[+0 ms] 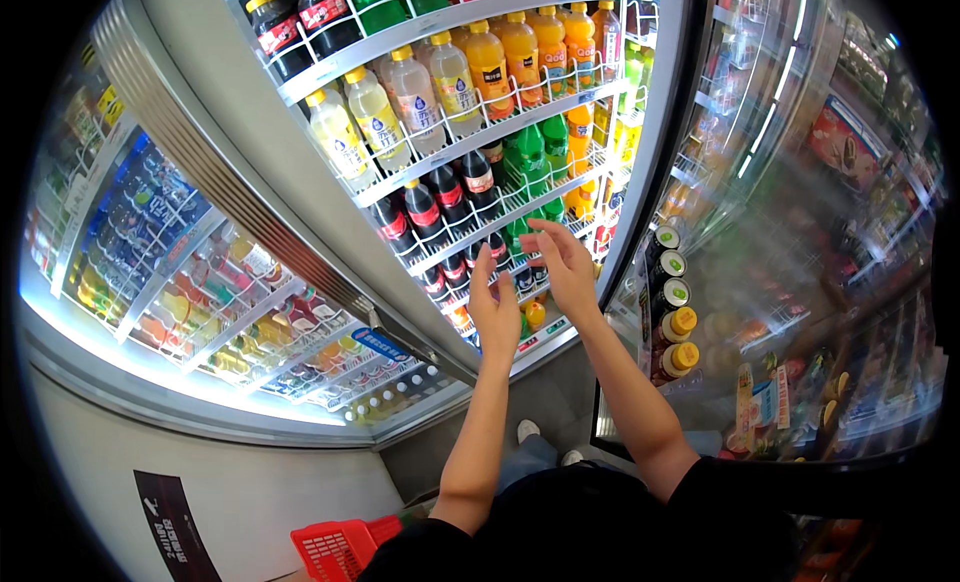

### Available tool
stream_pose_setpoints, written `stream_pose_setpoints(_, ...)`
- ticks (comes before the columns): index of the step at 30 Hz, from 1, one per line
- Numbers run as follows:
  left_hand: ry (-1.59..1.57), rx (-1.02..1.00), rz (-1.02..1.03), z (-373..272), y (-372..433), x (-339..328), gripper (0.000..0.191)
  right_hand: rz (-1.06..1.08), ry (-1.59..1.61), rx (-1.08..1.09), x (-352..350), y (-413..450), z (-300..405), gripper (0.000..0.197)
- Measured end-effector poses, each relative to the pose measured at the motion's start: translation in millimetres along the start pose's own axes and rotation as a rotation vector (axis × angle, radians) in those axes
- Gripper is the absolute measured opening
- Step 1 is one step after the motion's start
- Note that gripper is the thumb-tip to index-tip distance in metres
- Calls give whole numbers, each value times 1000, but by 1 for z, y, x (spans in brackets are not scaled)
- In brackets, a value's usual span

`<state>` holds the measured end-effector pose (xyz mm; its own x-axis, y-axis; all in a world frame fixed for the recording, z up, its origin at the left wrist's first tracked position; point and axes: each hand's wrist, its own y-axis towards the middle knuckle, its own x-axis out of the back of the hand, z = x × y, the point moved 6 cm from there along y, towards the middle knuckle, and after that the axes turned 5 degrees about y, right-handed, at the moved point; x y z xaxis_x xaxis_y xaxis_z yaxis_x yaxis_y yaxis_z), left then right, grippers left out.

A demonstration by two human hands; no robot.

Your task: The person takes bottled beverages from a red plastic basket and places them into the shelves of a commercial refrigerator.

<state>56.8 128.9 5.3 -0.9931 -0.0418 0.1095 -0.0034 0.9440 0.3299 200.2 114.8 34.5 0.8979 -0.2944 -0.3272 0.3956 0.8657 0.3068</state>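
My left hand (495, 312) is raised in front of the lower shelves of a drinks fridge, fingers apart and nothing in it. Beside it, my right hand (564, 267) is also empty, its fingers spread and partly curled. The palms face each other with a gap between them. Behind the hands, dark cola bottles (425, 211) with red labels stand on a wire shelf. Green bottles (529, 151) are farther right on that shelf. One level up are pale soda bottles (382, 121) with yellow caps and orange juice bottles (487, 64). My hands partly hide the lowest shelves.
A glass door (720, 282) is swung out on the right, with several cans and yellow-capped bottles (679, 357) beside it. On the left is another lit drinks cabinet (225, 297) with a metal frame. A red plastic basket (337, 548) sits at the lower left, near my body.
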Motion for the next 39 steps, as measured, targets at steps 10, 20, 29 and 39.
stream_pose_setpoints(10, -26, 91, -51, 6, -113, 38, 45, 122, 55, -142, 3, -69, -13, 30)
stream_pose_setpoints(20, 17, 77, -383, -11, -176, 151, 37, 332, 157, -175, -68, -128, -5, 29)
stream_pose_setpoints(29, 39, 39, -450, -33, -190, 218, 36, 498, 172, -191, -118, -162, 5, 29)
stream_pose_setpoints(39, 36, 122, -655, -20, -251, 338, 33, 693, 226, -284, -208, -226, -15, 30)
